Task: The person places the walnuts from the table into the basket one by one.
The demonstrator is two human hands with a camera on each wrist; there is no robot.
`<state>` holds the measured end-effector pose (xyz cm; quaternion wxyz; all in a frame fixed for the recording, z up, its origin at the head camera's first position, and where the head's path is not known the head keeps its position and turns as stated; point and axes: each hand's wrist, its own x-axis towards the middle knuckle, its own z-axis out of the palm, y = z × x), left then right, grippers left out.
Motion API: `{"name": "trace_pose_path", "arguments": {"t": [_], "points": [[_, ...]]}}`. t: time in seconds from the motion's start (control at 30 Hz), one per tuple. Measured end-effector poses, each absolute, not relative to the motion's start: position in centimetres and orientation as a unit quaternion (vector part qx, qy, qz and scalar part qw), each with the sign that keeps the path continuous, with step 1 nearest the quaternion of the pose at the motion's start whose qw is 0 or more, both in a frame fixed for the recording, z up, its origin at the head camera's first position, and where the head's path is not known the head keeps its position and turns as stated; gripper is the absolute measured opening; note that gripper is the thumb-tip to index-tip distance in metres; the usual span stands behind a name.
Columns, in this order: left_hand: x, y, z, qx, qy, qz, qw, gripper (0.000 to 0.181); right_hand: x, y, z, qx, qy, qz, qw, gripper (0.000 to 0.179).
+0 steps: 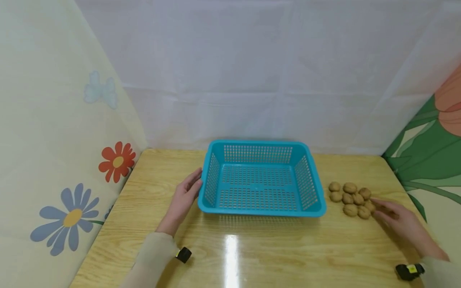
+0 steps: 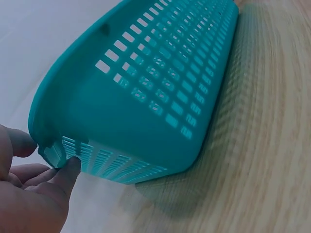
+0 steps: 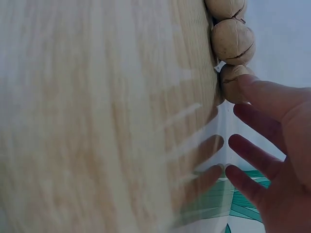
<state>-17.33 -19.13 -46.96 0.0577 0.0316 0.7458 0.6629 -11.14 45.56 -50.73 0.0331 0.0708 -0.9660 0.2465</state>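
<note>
While the fingers of my left hand (image 1: 183,199) curl closely onto the left rim of a blue perforated basket (image 1: 257,213), my right hand (image 1: 403,222) reaches to a cluster of walnuts (image 1: 358,199) on the pale wooden counter (image 1: 288,252), to the right of the basket and apart from it. My right fingers are spread and fairly straight: the thumb touches the nearest walnut (image 3: 230,90), at the cluster's right edge, the forefinger lies just beside it, and the others are free, so nothing looks firmly held there. The basket stands upright, with no walnuts visible inside. I judge the step in hand to be picking up a walnut, probably for the basket. The next move seems to call for bringing thumb and forefinger together around that one without nudging its neighbours, since such round shells could roll.
</note>
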Motion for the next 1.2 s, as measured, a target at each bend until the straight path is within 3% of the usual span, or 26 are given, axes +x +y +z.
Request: {"name": "trace_pose_path", "arguments": {"t": [0.37, 0.63, 1.0, 1.2], "points": [[-17.6, -18.9, -46.8, 0.024, 0.729, 0.681, 0.063, 0.054, -11.4, 45.1, -50.4, 0.046, -0.966, 0.253, 0.014, 0.040], [-17.5, -18.8, -46.7, 0.018, 0.731, 0.679, 0.065, 0.054, -10.8, 45.3, -49.5, 0.001, -0.965, 0.263, -0.006, 0.051], [-17.5, -18.9, -46.7, 0.015, 0.731, 0.679, 0.065, 0.054, -11.3, 43.2, -46.9, 0.032, -0.961, 0.271, 0.034, 0.043], [-17.5, -18.7, -46.7, 0.015, 0.729, 0.682, 0.063, 0.053, -11.8, 41.1, -44.9, 0.042, -0.960, 0.276, 0.014, 0.047]]}}
